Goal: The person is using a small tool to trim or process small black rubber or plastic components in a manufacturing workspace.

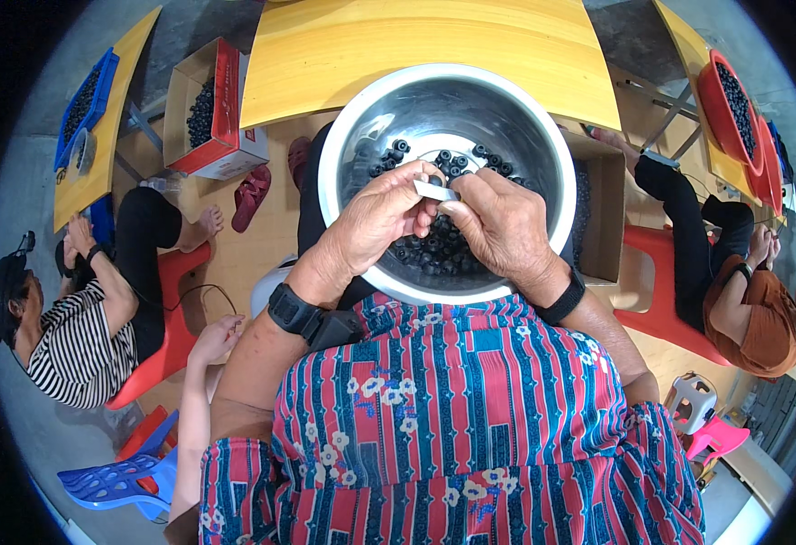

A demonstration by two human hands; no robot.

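Observation:
Both my hands meet over a large steel bowl (562, 182) resting at my lap. Small round black rubber-like parts (439, 259) with holes in them lie in the bowl. My left hand (382, 216) is closed, with one small black part (433, 180) pinched at its fingertips. My right hand (505, 222) grips a short, flat, silvery blade (436, 191), its thumb pressed near the blade's end. The blade lies against or just in front of the pinched part; whether it touches cannot be told. Any handle is hidden inside my right fist.
A yellow table (434, 36) stands just beyond the bowl. To the right of the bowl is an open cardboard box (605, 213); a red-and-white box (225, 109) of black parts sits at left. Co-workers sit at both sides on red chairs (175, 300). A blue chair (116, 477) stands behind left.

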